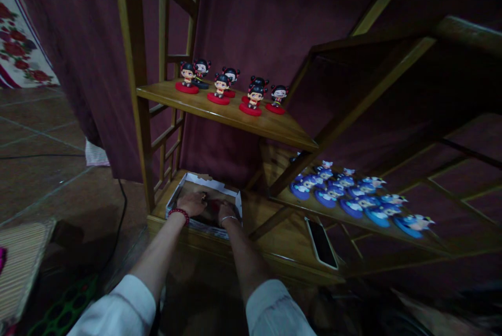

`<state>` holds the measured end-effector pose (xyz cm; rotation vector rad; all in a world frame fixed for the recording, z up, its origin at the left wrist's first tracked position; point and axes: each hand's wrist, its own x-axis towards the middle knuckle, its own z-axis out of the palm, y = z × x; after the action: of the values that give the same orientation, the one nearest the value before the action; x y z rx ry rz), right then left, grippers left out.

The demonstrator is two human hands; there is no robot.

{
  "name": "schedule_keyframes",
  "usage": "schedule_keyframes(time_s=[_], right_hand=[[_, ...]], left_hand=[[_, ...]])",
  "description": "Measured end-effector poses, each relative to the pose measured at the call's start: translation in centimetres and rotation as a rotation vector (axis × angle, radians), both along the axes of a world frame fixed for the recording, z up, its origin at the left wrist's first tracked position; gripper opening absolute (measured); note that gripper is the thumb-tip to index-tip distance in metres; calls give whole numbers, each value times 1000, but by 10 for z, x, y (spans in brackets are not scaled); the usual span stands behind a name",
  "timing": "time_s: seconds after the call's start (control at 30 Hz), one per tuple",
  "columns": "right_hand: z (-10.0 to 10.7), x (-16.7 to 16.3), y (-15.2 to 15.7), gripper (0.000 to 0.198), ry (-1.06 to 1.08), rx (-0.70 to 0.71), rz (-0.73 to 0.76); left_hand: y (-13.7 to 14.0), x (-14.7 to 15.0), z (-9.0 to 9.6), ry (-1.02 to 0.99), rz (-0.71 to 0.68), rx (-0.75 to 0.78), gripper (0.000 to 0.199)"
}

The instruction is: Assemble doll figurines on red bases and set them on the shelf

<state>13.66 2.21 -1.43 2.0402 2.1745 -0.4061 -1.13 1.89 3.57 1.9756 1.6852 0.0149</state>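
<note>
Concealed, cropped and unclear items around the hands

Contents of the cardboard box [184, 183]: dark and blurred beneath the left hand [192, 203] and right hand [226, 211], with only a reddish patch between them; fingertips of both hands lost in that shadow, grip not readable; phone [321, 243] right of the right hand, screen dark; blue figurines [353, 199] beyond it, faces too small to read; woven mat [21, 262] far left of the left hand, cut by the frame edge.

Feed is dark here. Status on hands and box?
Left hand and right hand both down inside the box on the bottom shelf. Grip unclear, too dark. Something dark red between them. Phone lies to the right, apart.
</note>
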Motion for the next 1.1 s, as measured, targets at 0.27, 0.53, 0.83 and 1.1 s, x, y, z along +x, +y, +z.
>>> schedule_keyframes(time_s=[0.27, 0.53, 0.83, 1.1], right_hand=[[2, 2, -5, 54, 52, -5, -45], [0, 3, -5, 55, 85, -7, -54], [6, 4, -7, 53, 74, 3, -55], [8, 1, -10, 58, 39, 2, -37]], left_hand=[[3, -8, -3, 12, -39, 29, 43], [3, -13, -1, -12, -28, 46, 42], [5, -13, -2, -63, -18, 62, 39], [1, -16, 3, -44, -28, 79, 35]])
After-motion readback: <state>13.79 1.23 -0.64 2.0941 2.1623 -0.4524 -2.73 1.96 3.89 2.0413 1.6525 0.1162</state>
